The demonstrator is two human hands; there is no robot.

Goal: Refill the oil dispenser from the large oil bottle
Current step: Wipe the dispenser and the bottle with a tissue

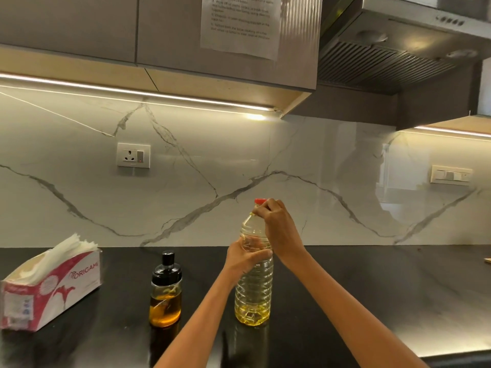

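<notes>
A large clear plastic oil bottle (253, 290) stands upright on the black countertop (372, 293), holding pale yellow oil. My left hand (243, 257) grips its upper body. My right hand (276, 221) curls over the neck, its fingers pinching the red cap (259, 201). To the left stands the small glass oil dispenser (165, 296) with a black lid, about half full of amber oil, untouched.
An open paper-napkin box (50, 285) lies at the left of the counter. A marble backsplash with a wall socket (133, 155) rises behind. Upper cabinets and a chimney hood (398, 54) hang overhead.
</notes>
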